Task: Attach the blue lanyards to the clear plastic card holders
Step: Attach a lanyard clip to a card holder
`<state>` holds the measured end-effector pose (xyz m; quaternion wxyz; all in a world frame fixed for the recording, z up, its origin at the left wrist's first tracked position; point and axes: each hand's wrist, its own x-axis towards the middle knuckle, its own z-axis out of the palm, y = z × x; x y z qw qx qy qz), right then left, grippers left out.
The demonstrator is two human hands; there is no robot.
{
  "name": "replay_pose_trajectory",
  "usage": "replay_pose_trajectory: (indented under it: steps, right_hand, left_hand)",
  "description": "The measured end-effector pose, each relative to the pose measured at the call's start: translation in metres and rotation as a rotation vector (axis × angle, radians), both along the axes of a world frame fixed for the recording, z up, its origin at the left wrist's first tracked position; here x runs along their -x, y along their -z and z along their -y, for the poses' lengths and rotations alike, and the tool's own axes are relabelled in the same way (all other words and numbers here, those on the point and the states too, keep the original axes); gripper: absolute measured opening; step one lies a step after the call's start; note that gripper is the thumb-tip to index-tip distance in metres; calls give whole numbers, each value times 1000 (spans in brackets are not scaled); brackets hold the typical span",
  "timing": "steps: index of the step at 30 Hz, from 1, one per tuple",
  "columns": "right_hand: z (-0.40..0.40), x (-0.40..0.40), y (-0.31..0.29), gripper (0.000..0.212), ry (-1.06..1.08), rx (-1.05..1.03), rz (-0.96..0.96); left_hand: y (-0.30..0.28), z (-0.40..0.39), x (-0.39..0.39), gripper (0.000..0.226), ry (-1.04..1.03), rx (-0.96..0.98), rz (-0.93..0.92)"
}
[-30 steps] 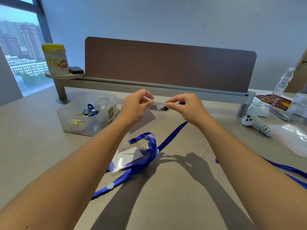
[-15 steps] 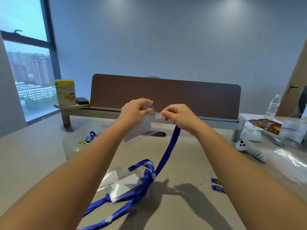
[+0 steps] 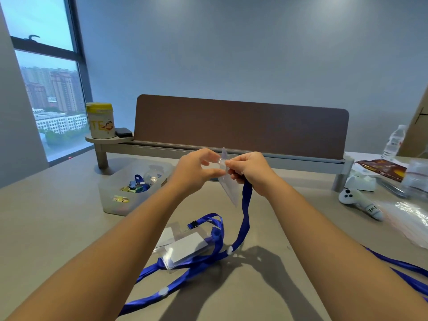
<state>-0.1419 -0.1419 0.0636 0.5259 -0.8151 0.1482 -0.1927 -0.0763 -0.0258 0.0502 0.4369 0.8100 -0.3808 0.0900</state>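
Note:
Both hands are raised above the table. My left hand (image 3: 196,169) pinches the top of a clear plastic card holder (image 3: 228,188), which hangs edge-on between the hands. My right hand (image 3: 249,172) grips the end of a blue lanyard (image 3: 245,214) at the holder's top; the clip itself is hidden by my fingers. The strap falls from that hand to the table. Below lie clear card holders with white cards (image 3: 183,249), tangled with blue lanyard loops (image 3: 217,232).
A translucent box (image 3: 111,200) of small items stands at the left. Behind are a brown desk divider (image 3: 240,126), a yellow-lidded can (image 3: 100,120), and a water bottle (image 3: 393,140) at the right. A white toy (image 3: 359,200), plastic bags (image 3: 412,216) and more blue lanyard (image 3: 403,269) lie right.
The view has tilted up. Both hands have lifted the holder and lanyard end higher off the table, and the holder now hangs edge-on instead of flat.

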Motion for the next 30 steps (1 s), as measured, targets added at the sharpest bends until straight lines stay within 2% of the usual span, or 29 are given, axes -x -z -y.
replay_pose_trajectory:
  steps: [5,10,16,20,30]
  right_hand:
    - [-1,0,12,21,-9,-80,12]
    - [-2,1,16,22,-48,-23,48]
    - [-2,-1,10,19,22,206,204]
    - [-2,-2,14,19,60,303,245]
    - [-3,0,27,20,25,313,226]
  left_hand:
    - [6,-3,0,24,-21,-9,126]
    - [16,-4,-4,25,-89,-65,263]
    - [4,5,-3,27,-17,82,196]
    - [1,9,-3,26,-20,102,181]
    - [12,8,-1,25,-9,45,185]
